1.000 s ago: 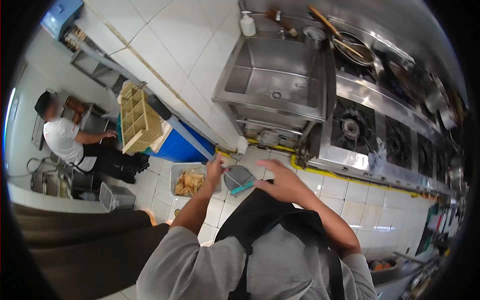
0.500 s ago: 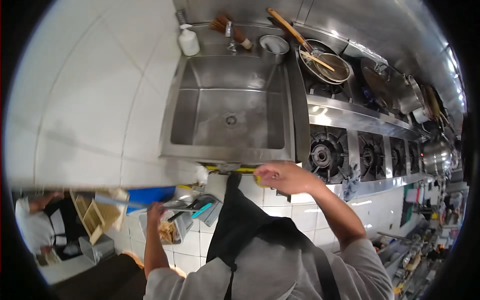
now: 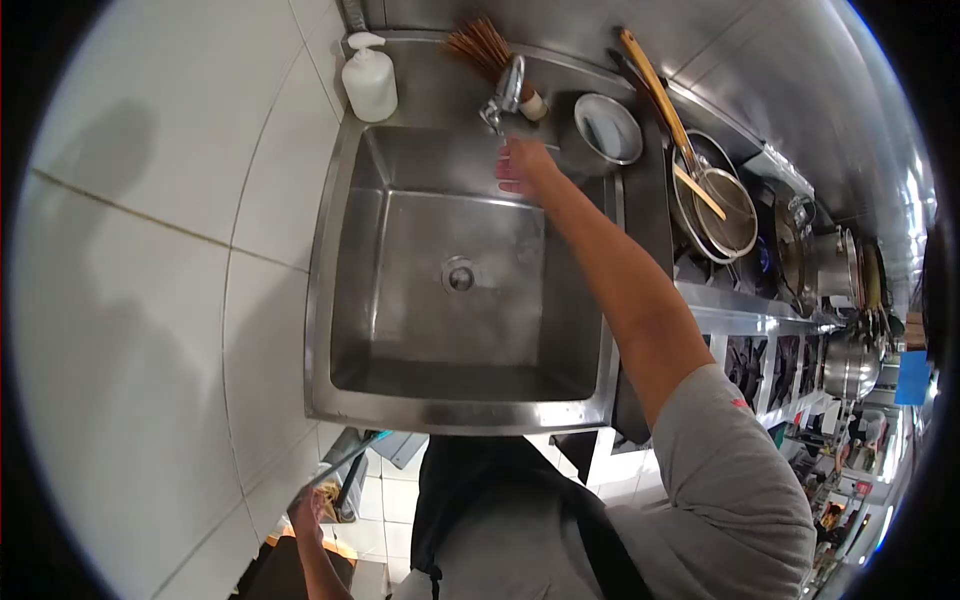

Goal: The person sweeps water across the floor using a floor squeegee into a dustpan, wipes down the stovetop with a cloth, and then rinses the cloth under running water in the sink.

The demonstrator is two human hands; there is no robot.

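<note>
Reaching over the sink (image 3: 460,412), right hand (image 3: 524,170) has moved in by its faucet (image 3: 512,84), grip apart. Left hand (image 3: 308,510) clamped on pole (image 3: 345,463), sink's near-left.

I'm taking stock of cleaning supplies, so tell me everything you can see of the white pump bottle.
The white pump bottle looks like plastic, with a rounded body and a pump head whose spout points right. It stands upright on the back left corner of the sink's rim, beside the tiled wall. Nothing else visibly touches it; its contents are hidden.
</note>
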